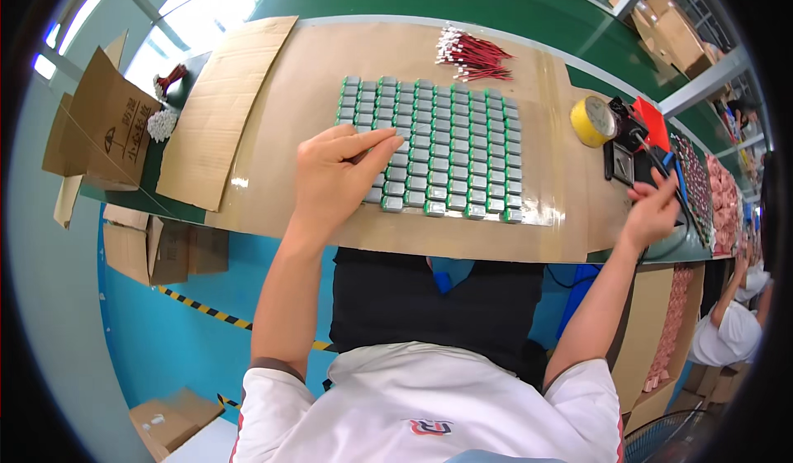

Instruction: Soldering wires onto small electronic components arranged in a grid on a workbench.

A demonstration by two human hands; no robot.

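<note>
Rows of small grey blocks with green edges (459,145), which look like battery cells, lie in a grid on brown cardboard. My left hand (334,166) is over the grid's left side, thumb and forefinger pinched together. Whatever is between those fingertips, if anything, is too small to make out. At the right, my right hand (652,208) is closed around a slim tool with a dark shaft (654,156), apparently a soldering iron. Its front end reaches toward a black stand (625,126). Part of the tool is hidden by the fingers.
Red wires with white connectors (472,54) lie beyond the grid. A yellow tape roll (593,122) sits beside the stand, near a red piece (652,123). At the left are a cardboard sheet (223,112) and an open carton (103,132). Another person (731,327) is at the far right.
</note>
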